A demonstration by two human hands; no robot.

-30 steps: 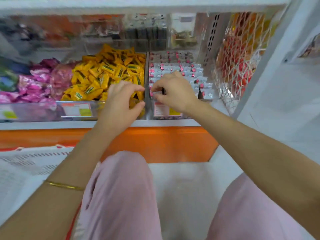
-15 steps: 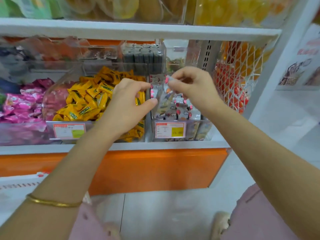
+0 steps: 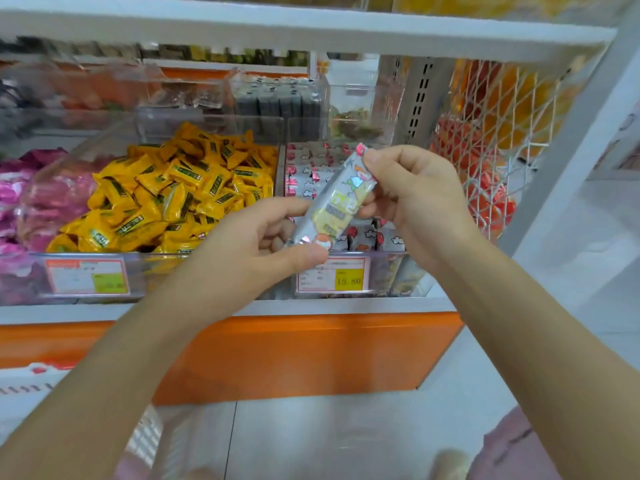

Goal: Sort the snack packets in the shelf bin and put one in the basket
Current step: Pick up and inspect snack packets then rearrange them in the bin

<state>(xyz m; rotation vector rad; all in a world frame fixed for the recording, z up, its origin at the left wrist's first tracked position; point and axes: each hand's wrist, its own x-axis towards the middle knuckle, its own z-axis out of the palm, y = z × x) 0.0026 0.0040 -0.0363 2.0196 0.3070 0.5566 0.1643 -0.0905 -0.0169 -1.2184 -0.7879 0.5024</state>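
left hand [image 3: 256,244] and right hand [image 3: 412,192] each pinch an end of the picked long silver-yellow foil snack packet [image 3: 334,199] above the clear plastic shelf bin [image 3: 349,275]; next, probably lower it into the white slotted basket [image 3: 24,389].

Setting: shop shelving unit, white metal. Upper shelf board [image 3: 311,32] spans the top of view; lower shelf edge [image 3: 346,304] runs below the clear bins. Beneath it, a glossy orange base panel [image 3: 311,355] reaches down to the floor [image 3: 346,438], which is pale tile with one dark joint line [image 3: 231,441].

Right end of unit: slanted white post [image 3: 568,147], with a white wire mesh panel [image 3: 491,133] beside it; red and orange goods show through, blurred. Grey perforated upright [image 3: 420,98] at the back.

Left: yellow wrapped sweets [image 3: 180,188] heaped, pink wrapped sweets [image 3: 20,195] beside them, price label [image 3: 86,275] in front. Light even, bright, no hard shadows.
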